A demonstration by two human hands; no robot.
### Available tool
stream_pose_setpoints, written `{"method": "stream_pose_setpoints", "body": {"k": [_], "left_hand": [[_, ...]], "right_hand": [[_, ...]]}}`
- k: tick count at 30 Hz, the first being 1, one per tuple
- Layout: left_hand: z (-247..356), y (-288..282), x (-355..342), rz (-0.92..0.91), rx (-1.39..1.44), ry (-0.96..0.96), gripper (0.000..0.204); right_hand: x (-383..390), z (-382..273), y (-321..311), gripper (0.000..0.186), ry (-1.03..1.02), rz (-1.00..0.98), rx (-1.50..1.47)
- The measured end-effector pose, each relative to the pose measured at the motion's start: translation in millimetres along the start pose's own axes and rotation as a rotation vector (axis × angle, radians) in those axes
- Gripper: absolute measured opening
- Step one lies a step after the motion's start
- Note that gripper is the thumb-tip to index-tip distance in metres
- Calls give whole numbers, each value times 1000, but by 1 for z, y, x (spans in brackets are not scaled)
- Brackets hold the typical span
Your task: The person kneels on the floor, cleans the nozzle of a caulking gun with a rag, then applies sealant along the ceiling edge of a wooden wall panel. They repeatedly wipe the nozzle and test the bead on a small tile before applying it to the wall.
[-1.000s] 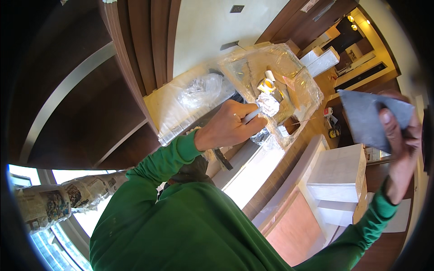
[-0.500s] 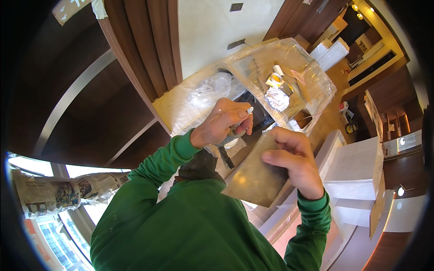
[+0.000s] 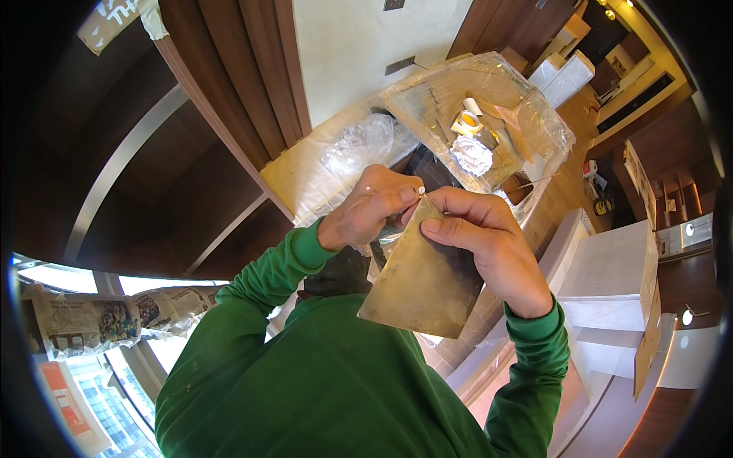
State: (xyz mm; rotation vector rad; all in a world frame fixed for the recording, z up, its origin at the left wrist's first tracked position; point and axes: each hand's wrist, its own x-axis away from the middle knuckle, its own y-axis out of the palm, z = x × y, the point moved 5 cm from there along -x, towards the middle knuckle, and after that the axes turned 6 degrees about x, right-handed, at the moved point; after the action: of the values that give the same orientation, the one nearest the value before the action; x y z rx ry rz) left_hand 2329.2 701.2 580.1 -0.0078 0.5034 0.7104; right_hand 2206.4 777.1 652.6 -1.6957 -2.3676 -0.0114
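My right hand [image 3: 496,248] pinches a thin, flat, brownish-grey rectangular plate [image 3: 424,286] near its upper corner, thumb on top and fingers behind. The plate slants down toward my green sweatshirt, its surface smeared and dull. My left hand [image 3: 374,204] is closed beside it, thumb and fingers bent together. A small white tip or dab [image 3: 421,191] shows at its thumb tip, right by the plate's upper corner. Whatever else sits inside the left fingers is hidden. The fingertips of both hands are close together at that corner.
Beyond my hands stands a plastic-covered surface [image 3: 412,91] bearing a yellow-and-white tape roll [image 3: 466,122] and a crumpled white bundle [image 3: 472,155]. Dark curved shelving [image 3: 145,198] rises at left. White covered boxes [image 3: 611,263] stand at right. Newspaper wrapping [image 3: 99,320] covers a rail by the window.
My right hand has moved up and left, bringing the plate's upper corner to my left thumb. The plate has turned with it. The left hand has stayed nearly in place.
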Motion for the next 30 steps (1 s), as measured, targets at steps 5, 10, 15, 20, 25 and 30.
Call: {"method": "stream_pose_setpoints", "body": {"k": [5,10,15,20,25,30], "left_hand": [[-2,4,-2,-25,-47,25,47],[-4,9,-4,-42,-111,27,47],[-8,15,-6,-69,-134,41,45],[-13,20,-6,-66,-187,102,45],[-11,23,-8,-65,-271,204,44],[-9,23,-9,-45,-183,160,42]], "right_hand": [[3,-1,-6,23,37,-1,37],[9,-2,-11,24,121,2,-7],[12,-4,-22,20,220,-25,6],[13,2,-27,16,235,-29,-56],[16,12,-21,19,71,48,-105],[9,29,-16,17,-67,73,-231]]}}
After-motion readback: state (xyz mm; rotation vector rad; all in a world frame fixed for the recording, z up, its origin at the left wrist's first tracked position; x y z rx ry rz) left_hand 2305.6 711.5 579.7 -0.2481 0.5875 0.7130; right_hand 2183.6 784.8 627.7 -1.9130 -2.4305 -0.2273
